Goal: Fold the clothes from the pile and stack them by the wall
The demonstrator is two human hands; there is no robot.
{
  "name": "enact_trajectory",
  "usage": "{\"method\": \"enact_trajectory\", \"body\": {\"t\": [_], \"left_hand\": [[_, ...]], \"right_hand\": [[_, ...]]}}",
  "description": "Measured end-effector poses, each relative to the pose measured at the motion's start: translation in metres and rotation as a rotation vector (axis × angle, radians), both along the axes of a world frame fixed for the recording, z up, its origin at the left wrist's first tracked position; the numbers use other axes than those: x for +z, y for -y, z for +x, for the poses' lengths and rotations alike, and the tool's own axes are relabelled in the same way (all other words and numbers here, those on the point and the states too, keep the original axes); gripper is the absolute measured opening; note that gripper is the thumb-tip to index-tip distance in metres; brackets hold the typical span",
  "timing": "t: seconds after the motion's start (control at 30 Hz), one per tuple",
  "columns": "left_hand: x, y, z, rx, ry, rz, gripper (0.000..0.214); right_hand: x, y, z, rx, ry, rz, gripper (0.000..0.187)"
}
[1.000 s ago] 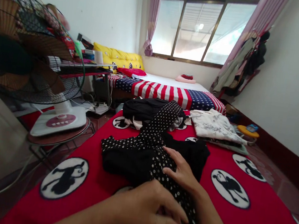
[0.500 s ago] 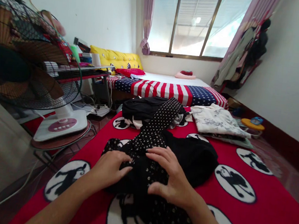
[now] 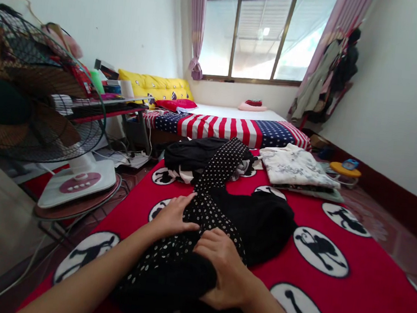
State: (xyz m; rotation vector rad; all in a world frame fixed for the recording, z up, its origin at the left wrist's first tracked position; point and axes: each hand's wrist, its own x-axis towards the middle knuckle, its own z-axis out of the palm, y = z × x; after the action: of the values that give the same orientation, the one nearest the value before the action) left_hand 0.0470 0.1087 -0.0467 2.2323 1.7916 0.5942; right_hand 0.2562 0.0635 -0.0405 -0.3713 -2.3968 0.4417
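Note:
A black garment with white polka dots [image 3: 220, 217] lies across the bed in front of me, with plain black parts bunched at the right and nearest to me. One long dotted strip, perhaps a sleeve, stretches away over a dark pile of clothes. My left hand [image 3: 176, 217] rests on the dotted cloth, thumb apart from the fingers. Beside it, my right hand [image 3: 223, 264] has its fingers curled round a fold of the black fabric; the fingertips are partly hidden by the cloth.
Beyond the garment lie a dark clothes pile [image 3: 184, 151] and a folded white patterned stack [image 3: 292, 165]. The red blanket [image 3: 255, 302] covers the bed. A large fan [image 3: 89, 180] stands on a stool at left. Farther back is another bed with a flag-print cover [image 3: 226, 128].
The dotted cloth near my hands has been turned over, exposing more dots beneath my left hand. My right hand has moved down and closed on black fabric. The view has shifted slightly.

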Motion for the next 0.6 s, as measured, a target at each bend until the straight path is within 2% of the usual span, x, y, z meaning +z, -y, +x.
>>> {"method": "enact_trajectory", "body": {"t": [0.1, 0.17, 0.23, 0.33, 0.4, 0.43, 0.5, 0.57, 0.6], "left_hand": [[-0.003, 0.007, 0.009, -0.019, -0.099, -0.102, 0.044], [0.008, 0.011, -0.001, -0.069, -0.076, -0.167, 0.027], [0.026, 0.011, -0.024, -0.063, 0.037, -0.233, 0.019], [0.056, 0.015, -0.062, 0.139, 0.338, -0.356, 0.023], [0.073, 0.025, -0.072, 0.267, 0.581, -0.473, 0.026], [0.079, 0.033, -0.070, 0.289, 0.690, -0.547, 0.029], [0.086, 0.052, -0.053, 0.261, 0.822, -0.673, 0.036], [0.085, 0.069, -0.027, 0.149, 0.852, -0.727, 0.040], [0.082, 0.075, -0.015, 0.076, 0.855, -0.741, 0.040]], "right_hand": [[0.004, 0.001, 0.007, -0.030, -0.079, 0.068, 0.025], [0.007, -0.002, 0.017, -0.103, -0.168, 0.122, 0.024], [0.010, -0.008, 0.029, -0.241, -0.300, 0.158, 0.020], [0.010, -0.021, 0.044, -0.487, -0.510, 0.095, 0.011], [0.009, -0.027, 0.045, -0.550, -0.562, -0.052, 0.015], [0.008, -0.027, 0.042, -0.524, -0.543, -0.128, 0.025], [0.007, -0.022, 0.031, -0.385, -0.417, -0.203, 0.062], [0.006, -0.010, 0.016, -0.204, -0.220, -0.174, 0.093], [0.006, -0.003, 0.009, -0.139, -0.135, -0.153, 0.100]]}}
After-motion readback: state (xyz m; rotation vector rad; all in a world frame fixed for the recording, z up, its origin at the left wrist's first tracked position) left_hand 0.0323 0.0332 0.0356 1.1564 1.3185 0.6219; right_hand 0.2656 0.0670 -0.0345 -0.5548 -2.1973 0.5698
